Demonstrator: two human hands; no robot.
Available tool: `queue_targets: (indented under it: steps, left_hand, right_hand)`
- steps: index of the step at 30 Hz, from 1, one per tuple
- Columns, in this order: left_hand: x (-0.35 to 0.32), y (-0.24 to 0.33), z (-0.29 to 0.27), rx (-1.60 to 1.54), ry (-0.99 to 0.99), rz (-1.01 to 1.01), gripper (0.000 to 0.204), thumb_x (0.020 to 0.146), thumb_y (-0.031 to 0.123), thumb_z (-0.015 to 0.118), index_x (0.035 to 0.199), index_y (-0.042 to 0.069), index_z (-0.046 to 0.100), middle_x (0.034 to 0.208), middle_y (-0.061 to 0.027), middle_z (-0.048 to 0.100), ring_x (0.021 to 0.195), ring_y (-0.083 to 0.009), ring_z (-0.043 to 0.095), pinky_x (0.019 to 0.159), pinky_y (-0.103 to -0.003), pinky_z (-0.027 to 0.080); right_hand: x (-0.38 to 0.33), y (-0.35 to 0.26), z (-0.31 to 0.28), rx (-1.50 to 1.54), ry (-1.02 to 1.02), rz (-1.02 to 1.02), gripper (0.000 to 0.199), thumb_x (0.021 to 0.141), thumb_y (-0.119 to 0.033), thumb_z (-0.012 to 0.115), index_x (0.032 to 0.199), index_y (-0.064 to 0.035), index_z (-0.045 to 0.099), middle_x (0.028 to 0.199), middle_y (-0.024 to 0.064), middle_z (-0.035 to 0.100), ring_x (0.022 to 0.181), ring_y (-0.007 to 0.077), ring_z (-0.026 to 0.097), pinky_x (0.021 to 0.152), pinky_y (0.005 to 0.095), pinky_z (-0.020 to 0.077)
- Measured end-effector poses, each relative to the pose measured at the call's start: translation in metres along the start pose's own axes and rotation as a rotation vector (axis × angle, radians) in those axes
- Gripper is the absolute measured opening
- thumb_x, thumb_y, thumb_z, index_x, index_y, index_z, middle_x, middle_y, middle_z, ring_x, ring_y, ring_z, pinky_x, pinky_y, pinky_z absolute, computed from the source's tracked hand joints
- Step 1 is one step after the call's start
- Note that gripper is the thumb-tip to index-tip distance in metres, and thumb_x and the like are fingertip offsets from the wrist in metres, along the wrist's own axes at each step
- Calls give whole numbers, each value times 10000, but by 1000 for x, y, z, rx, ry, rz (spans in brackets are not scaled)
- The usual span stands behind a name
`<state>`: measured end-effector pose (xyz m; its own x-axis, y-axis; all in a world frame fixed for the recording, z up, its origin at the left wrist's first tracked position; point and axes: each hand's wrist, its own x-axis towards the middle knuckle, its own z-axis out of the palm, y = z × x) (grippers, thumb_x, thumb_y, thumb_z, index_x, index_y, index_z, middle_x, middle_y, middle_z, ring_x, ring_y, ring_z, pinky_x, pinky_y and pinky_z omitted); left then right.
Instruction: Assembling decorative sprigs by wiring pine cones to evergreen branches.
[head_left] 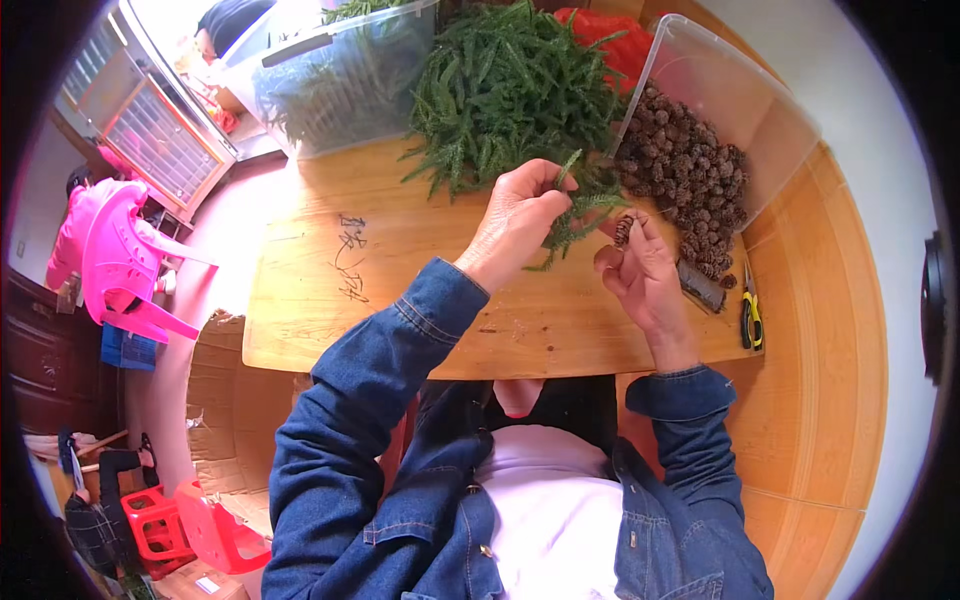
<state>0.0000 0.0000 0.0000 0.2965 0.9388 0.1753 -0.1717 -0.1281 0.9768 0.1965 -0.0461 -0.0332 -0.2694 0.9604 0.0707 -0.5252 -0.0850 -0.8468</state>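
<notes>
My left hand (518,220) is closed, pinching a green artificial pine sprig (592,203) by its stem above the wooden table. Close beside it, my right hand (648,278) holds a small brown pine cone (624,231) between thumb and fingers, right against the sprig's needles. Whether cone and sprig are joined cannot be made out. Behind my hands lies a large heap of green pine sprigs (510,90). Many loose pine cones (685,160) spill out of a clear plastic bin (760,110) tipped toward me at the right.
On the wooden table (400,320), a dark roll (702,286) and yellow-black pliers (752,318) lie at the right edge. A clear tub (345,95) of greenery stands back left, a red bag (625,52) behind the heap. A cardboard box (225,400) and pink chair (125,255) stand left.
</notes>
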Motion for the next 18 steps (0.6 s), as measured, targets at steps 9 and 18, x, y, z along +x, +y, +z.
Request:
queue_targets:
  steps: [9, 18]
  left_hand:
    - [-11, 10, 20, -510, 17, -158, 109, 815, 21, 519, 901, 33, 586, 798, -36, 587, 661, -132, 583, 574, -233, 430]
    - [-13, -2, 11, -605, 1, -225, 102, 816, 79, 535, 882, 20, 586, 778, -33, 570, 660, -115, 541, 593, -255, 447]
  right_hand:
    - [-19, 7, 13, -20, 161, -24, 286, 963, -251, 491, 1215, -127, 441, 1085, 13, 574, 740, 112, 571, 451, 171, 351]
    - [-14, -6, 9, -121, 140, -72, 267, 953, -223, 509, 1177, -80, 488, 1002, 11, 600, 624, 57, 523, 463, 163, 363]
